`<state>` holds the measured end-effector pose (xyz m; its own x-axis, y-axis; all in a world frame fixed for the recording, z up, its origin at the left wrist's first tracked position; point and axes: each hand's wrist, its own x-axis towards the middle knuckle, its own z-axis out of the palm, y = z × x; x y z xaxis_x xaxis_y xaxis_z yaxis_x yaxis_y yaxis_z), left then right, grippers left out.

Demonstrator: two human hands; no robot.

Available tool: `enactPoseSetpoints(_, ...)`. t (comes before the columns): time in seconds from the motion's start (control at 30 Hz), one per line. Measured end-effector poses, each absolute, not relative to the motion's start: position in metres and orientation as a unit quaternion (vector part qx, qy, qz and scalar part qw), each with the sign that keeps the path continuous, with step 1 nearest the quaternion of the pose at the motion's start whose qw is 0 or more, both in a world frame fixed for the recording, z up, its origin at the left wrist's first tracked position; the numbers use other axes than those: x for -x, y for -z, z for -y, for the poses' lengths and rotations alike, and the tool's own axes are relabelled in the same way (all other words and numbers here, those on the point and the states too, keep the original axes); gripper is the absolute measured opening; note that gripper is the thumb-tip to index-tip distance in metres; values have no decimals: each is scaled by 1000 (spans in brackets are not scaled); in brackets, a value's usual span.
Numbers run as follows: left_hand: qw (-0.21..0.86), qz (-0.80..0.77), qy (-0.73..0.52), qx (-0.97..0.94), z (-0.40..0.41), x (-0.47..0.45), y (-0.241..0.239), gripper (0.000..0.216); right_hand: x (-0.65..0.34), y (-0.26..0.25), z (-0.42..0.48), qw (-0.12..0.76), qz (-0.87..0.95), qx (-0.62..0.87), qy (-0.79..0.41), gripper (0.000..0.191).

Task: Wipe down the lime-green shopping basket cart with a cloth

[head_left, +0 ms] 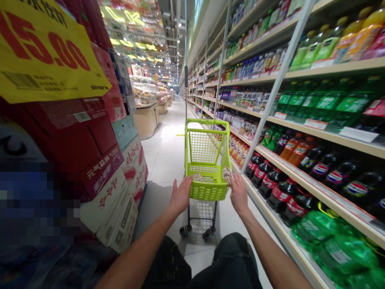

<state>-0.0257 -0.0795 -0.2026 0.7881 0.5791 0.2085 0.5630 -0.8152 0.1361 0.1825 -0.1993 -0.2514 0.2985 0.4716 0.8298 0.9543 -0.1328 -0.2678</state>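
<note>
A lime-green plastic shopping cart (207,192) stands on the floor before my knees, its basket on a dark frame with black casters. My left hand (181,195) is at the near left corner of the basket, its front fingers on the rim and one outer finger raised apart. At the near right corner, the fingers of my right hand (239,195) are bent against the basket's edge. Beside them is a pale, rope-like bundle (227,175). A similar pale bit (197,177) shows by my left fingertips. Where both hands meet the rim, the fingertips are partly hidden.
Tall shelves (325,125) of soft drink bottles run along the right, with large green bottles (339,241) lowest. Stacked drink cartons (104,188) rise close on the left under a yellow price sign (45,56). The tiled aisle (168,152) stretches ahead past a goods counter (146,119).
</note>
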Motion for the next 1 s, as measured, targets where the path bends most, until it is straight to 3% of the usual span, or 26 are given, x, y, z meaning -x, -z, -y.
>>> enactPoseSetpoints(0.23,5,-300,-95,-949,89,20,198,66,-134,262,173,400,631,619,243,43)
enactPoseSetpoints(0.43,9,-310,-93,-946,86,17,201,70,-193,251,213,436,491,695,294,44)
enactPoseSetpoints(0.67,5,-307,-93,-947,86,18,199,68,-129,265,172,425,616,625,221,49)
enactPoseSetpoints(0.87,22,-311,-99,-945,89,20,194,66,-175,254,199,456,510,679,266,44)
enactPoseSetpoints(1.0,88,-334,-165,-924,103,0,182,52,-146,252,182,498,538,657,175,53)
